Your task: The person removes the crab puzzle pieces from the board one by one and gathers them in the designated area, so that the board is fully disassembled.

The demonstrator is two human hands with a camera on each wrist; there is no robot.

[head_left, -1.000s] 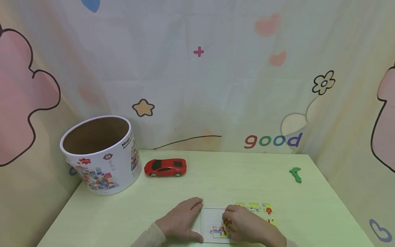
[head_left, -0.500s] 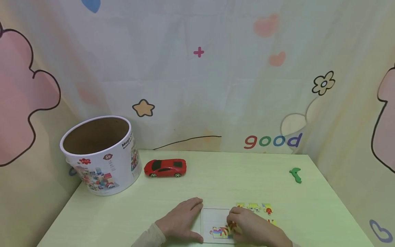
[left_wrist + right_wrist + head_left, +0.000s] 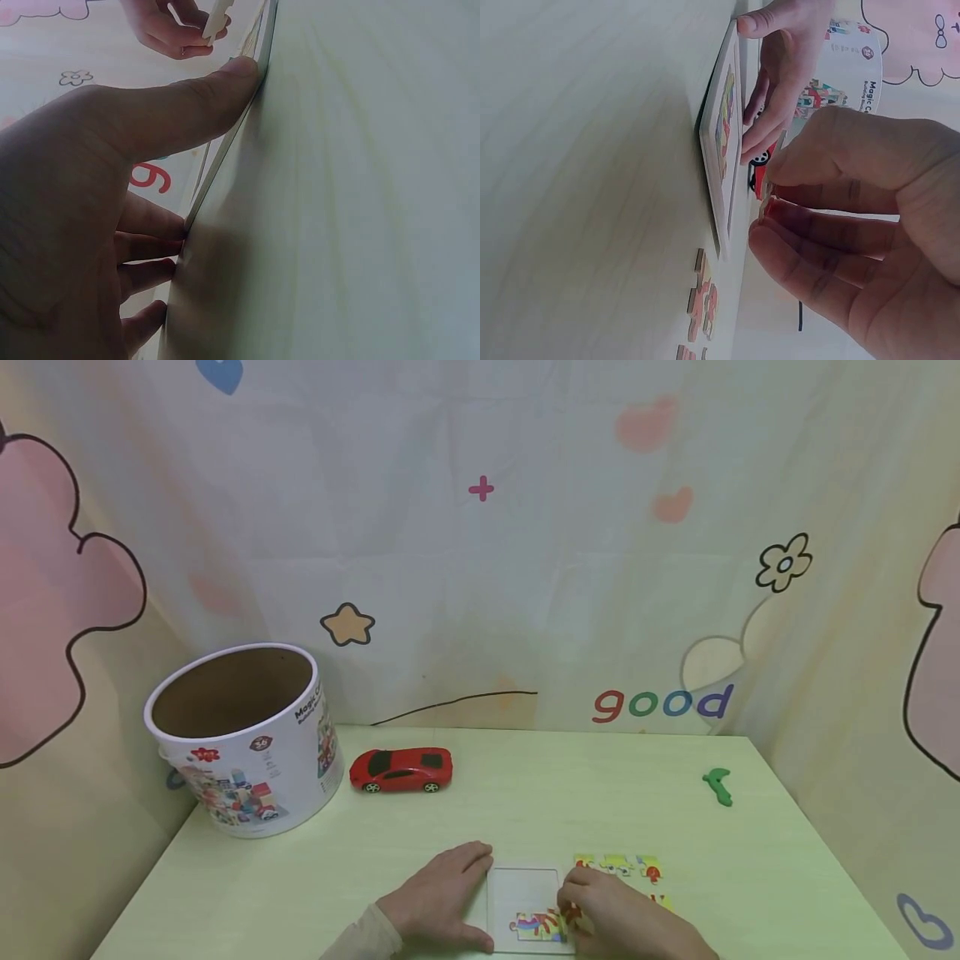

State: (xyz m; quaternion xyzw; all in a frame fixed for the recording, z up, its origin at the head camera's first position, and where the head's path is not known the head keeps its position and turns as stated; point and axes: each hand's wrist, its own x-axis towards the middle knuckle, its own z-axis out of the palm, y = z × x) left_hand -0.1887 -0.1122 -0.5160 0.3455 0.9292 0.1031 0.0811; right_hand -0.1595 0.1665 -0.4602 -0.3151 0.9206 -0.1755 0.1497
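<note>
Pinching a small puzzle piece (image 3: 771, 201) between thumb and curled fingers (image 3: 832, 232), the right hand (image 3: 622, 918) hovers over the right edge of the white puzzle tray (image 3: 522, 887), the piece held just above the tray's surface. On the tray's near part lies a joined patch of coloured pieces (image 3: 538, 925), directly at 9 o'clock from the right hand's fingertips.

At 9 o'clock from the tray, the left hand (image 3: 444, 895) lies flat on the tabletop (image 3: 525, 802), fingers straight and relaxed, gripping nothing; its thumb tip presses against the tray's left edge at the near corner, and its fingertips touch that same edge farther up. The left wrist view shows the thumb (image 3: 187, 105) laid along the rim.

At 12 to 1 o'clock from the right hand, a row of loose puzzle pieces (image 3: 618, 865) rests on the tabletop just beside the tray's right side, with another piece partly hidden by the hand.

Farther out, a red toy car (image 3: 401, 769) stands at 11 o'clock from the tray, well apart. At 10 o'clock, near the tabletop's far left corner, sits a round open tub (image 3: 243, 739) printed with pictures. A small green toy (image 3: 718, 784) lies at 2 o'clock, near the right edge.
</note>
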